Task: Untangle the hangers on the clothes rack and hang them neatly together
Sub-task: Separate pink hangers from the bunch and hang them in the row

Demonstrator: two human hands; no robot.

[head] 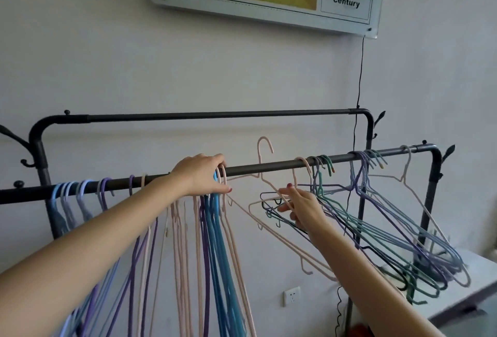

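Left hand (203,175) curls over the near rail (269,168), pinching the blue and pink hooks (219,178) of the sorted bunch; right hand (301,206) pinches a loose pink hanger (279,218), hook (265,145) clear above the rail. Step judged: mid-sort; next, seat that hook beside the bunch, avoiding the tangled cluster (390,229) further right. Wall plaque (347,3) reads "century".

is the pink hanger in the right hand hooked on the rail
No, the pink hanger that the right hand holds has its hook raised free above the rail.
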